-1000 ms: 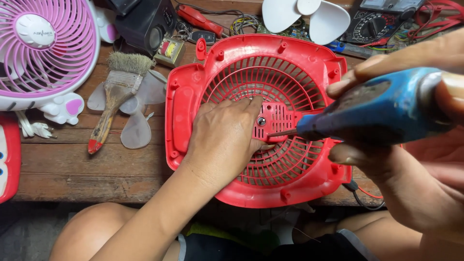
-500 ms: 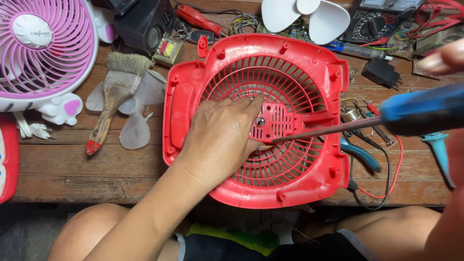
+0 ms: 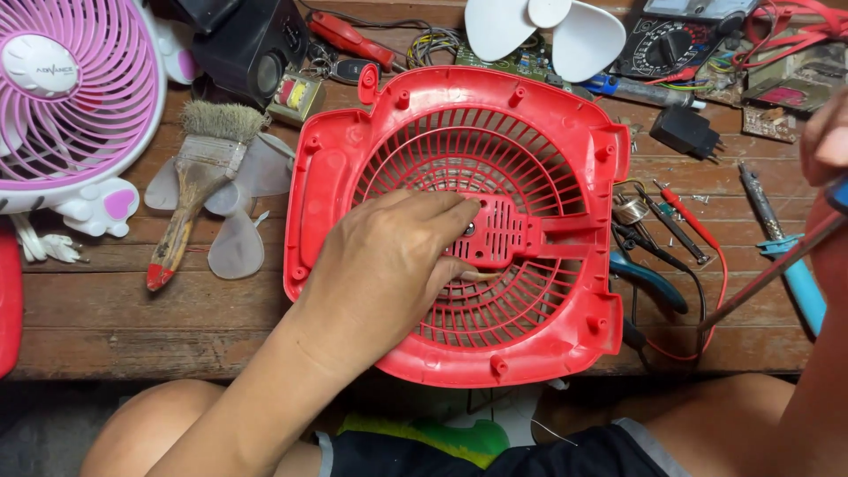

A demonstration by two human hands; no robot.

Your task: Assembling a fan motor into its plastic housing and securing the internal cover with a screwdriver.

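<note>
On the wooden workbench (image 3: pixel 106 318), directly in front of the seated person, a red plastic fan grille (image 3: pixel 459 124) lies flat with its ribbed inner face up and its near edge overhanging the bench slightly toward the lap. The left hand (image 3: pixel 389 265) rests palm-down on the ribs, fingers together and pressed against the left side of the red centre mounting block (image 3: pixel 499 231); judged from this posture, the hand pins the housing so that it cannot slide or rotate while the block is worked on. It presses rather than clamps: nothing is enclosed in the fingers. The right hand (image 3: pixel 830 137) is only partly visible at the right edge of the frame, raised well clear of the grille; it appears closed around the handle of a screwdriver (image 3: pixel 768 276), whose thin shaft slants down to the left, its tip well apart from the block. The handle is almost wholly out of view, so the exact grip cannot be confirmed. Tools lie within reach to the right: blue-handled pliers (image 3: pixel 649 281), red and black probe leads (image 3: pixel 685 216) and a soldering iron (image 3: pixel 782 243). To the left lie a paintbrush (image 3: pixel 190 199) and a pink desk fan (image 3: pixel 71 97); white fan blades (image 3: pixel 548 31) rest beyond the grille.
</note>
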